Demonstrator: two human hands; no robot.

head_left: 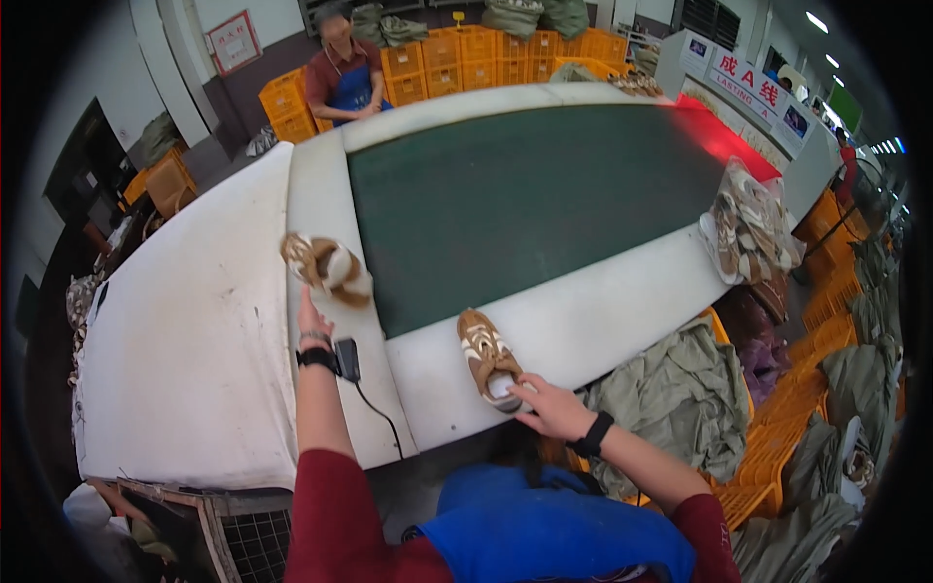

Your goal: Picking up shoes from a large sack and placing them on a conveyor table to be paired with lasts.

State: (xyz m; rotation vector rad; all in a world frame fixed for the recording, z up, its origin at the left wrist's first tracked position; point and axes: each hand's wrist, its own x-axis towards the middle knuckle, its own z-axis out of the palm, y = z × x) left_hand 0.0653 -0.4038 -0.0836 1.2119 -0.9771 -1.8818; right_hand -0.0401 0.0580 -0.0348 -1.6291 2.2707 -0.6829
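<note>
Right hand (559, 409) pinches the brown shoe (483, 355), on the white ledge (612, 303), at its heel; left hand (312, 323) is at the blurred shoe (331, 269), grip indeterminable. Shoes appear light, uppers soft; hold the firmer heel.

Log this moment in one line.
left hand: beside blurred brown shoe, contact unclear | right hand: at heel of second brown shoe, on white ledge

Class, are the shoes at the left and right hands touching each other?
Apart: the head view shows green surface plainly between the left shoe and right shoe.
</note>
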